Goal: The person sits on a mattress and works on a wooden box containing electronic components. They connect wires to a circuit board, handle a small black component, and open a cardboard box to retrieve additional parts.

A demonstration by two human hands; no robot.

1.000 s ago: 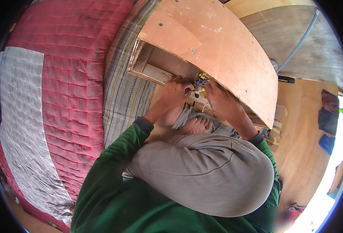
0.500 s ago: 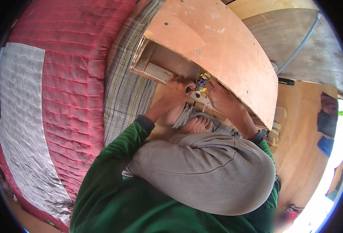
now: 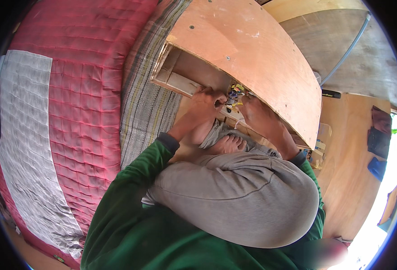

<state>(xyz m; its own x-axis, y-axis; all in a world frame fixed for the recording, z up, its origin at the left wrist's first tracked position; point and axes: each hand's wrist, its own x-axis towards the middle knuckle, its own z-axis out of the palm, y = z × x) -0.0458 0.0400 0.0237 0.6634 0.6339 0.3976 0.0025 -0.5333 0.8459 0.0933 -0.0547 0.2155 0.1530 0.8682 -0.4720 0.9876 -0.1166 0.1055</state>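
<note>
In the opening of a low wooden cabinet (image 3: 252, 40) is a small cluster of yellow and dark electronic-looking parts (image 3: 236, 91). My left hand (image 3: 207, 102) rests at the front board of the opening, just left of the cluster, its fingers curled in. What those fingers hold, if anything, cannot be made out. On the cluster's right side, my right hand (image 3: 258, 111) reaches under the edge of the cabinet top, fingertips close together at the parts. Whatever is between them is hidden. A white cord (image 3: 237, 124) hangs below the cluster.
A bed with a red and grey quilted cover (image 3: 81, 90) fills the left side. Beside it lies a striped woven mat (image 3: 146, 108). My bent leg in grey trousers (image 3: 234, 198) is close in front of the cabinet. A cardboard box (image 3: 323, 135) stands to its right.
My right hand has shifted slightly, its fingers bending more at the parts. The left hand stays in place.
</note>
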